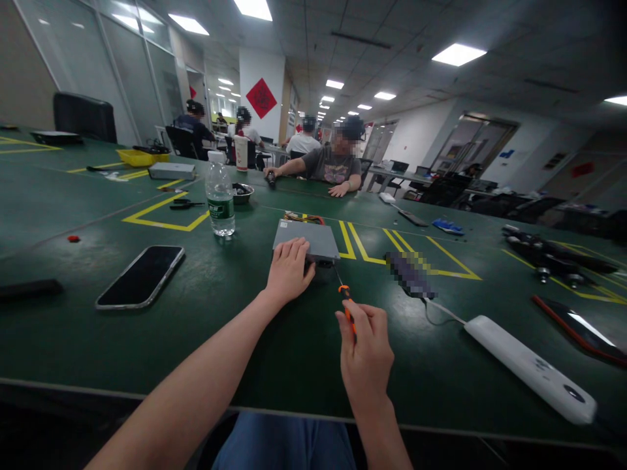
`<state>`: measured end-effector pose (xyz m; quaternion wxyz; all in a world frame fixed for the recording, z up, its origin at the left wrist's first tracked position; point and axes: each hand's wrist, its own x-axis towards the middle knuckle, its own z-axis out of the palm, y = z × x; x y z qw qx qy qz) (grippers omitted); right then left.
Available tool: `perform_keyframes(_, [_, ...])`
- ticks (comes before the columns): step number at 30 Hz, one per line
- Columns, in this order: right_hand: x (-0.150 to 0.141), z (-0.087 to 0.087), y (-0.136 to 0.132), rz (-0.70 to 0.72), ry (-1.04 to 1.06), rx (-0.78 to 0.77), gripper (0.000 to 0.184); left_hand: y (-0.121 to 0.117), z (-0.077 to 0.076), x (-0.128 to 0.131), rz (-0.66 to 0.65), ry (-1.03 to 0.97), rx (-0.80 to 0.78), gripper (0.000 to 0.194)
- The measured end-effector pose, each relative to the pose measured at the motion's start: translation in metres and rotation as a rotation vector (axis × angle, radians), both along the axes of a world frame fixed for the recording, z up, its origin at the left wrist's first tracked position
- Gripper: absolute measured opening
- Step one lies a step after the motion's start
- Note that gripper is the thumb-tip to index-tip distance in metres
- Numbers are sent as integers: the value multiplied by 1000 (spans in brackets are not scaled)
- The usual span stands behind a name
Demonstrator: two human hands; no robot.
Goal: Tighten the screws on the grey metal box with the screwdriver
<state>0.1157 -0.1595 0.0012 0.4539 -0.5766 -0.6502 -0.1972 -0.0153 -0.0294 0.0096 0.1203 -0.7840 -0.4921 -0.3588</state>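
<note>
A grey metal computer power supply (313,239), with coloured wires (304,219) at its far side, rests on the green table in front of me. My left hand (290,266) grips its near left part, fingers across the top and thumb at the front side. Pinched between the fingers of my right hand (366,349) is a screwdriver (345,295) with an orange and black handle. Its thin shaft points up at the near right corner of the power supply. Whether the tip sits in a screw is too small to tell.
A water bottle (221,199) stands to the left, beyond a phone (142,277). A metal bowl (242,192) is behind the bottle. On the right lie a pixelated dark object (409,275), a white power strip (529,369) and another phone (582,329). A co-worker (328,163) sits opposite.
</note>
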Motion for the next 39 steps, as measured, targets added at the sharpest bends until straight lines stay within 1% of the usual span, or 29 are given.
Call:
perform_keyframes(3, [-3, 0, 0, 46, 25, -72, 22, 0, 0, 1, -1, 0, 3, 40])
perform_keyframes(7, [-2, -1, 2, 86, 22, -22, 23, 0, 1, 0, 1, 6, 1, 39])
perform_keyframes(10, [0, -1, 2, 39, 3, 30, 20, 0, 0, 0, 5, 9, -3, 40])
perform_keyframes(13, [2, -1, 1, -31, -21, 1, 20, 0, 0, 0, 1, 11, 2, 39])
perform_keyframes(16, [0, 0, 0, -10, -2, -69, 25, 1, 0, 0, -4, 5, 7, 40])
perform_keyframes(19, [-2, 1, 0, 45, -15, -73, 25, 1, 0, 0, -3, 2, 3, 40])
perform_keyframes(22, [-1, 0, 1, 9, -30, -42, 23, 1, 0, -1, -2, 7, 5, 39])
perform_keyframes(25, [0, -2, 0, -57, -8, -57, 25, 1, 0, -1, 1, 7, 11, 40])
perform_keyframes(28, [-1, -1, -1, -36, -4, -89, 26, 1, -1, -1, 0, 5, 15, 40])
perform_keyframes(30, [-2, 2, -1, -15, -6, -60, 24, 1, -1, -1, 1, 5, 17, 40])
perform_keyframes(33, [-2, 5, 1, 6, -23, 60, 20, 2, -1, -1, 2, 6, 21, 40])
perform_keyframes(35, [0, 6, 3, 38, -52, 113, 20, 2, -1, -1, 0, 7, 22, 40])
perform_keyframes(37, [2, 5, 4, 62, -75, 119, 19, 2, -1, -1, 0, 6, 21, 40])
perform_keyframes(39, [2, 4, 4, 66, -57, 76, 16, 2, -1, -1, -1, 6, 20, 40])
